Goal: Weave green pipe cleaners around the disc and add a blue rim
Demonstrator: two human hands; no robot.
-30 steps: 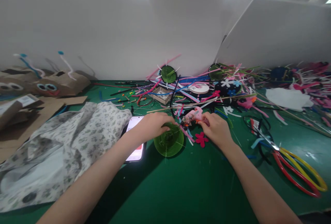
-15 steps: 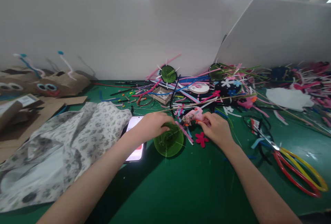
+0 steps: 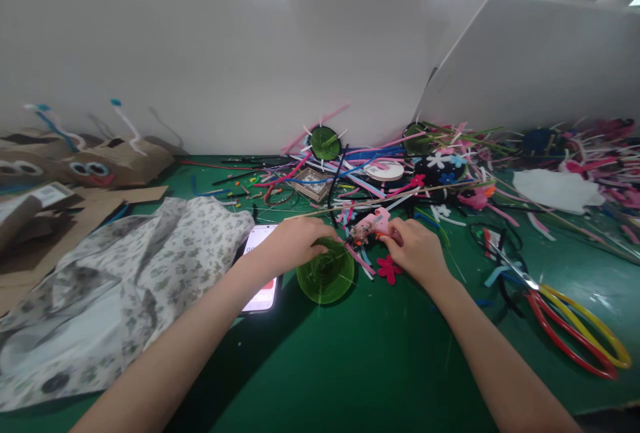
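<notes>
Green disc (image 3: 325, 278), apparently being glued, is held at its far edge by the left hand (image 3: 304, 241), pink glue gun (image 3: 371, 224) grasped by the right hand (image 3: 419, 250), steady aim judged necessary next.

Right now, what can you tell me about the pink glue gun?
The glue gun looks like pink plastic, smudged with dark and brownish marks, with a bit of orange underneath. The right hand grips its handle. It points leftward, its dark nozzle close to the green disc; whether they touch is unclear.
</notes>
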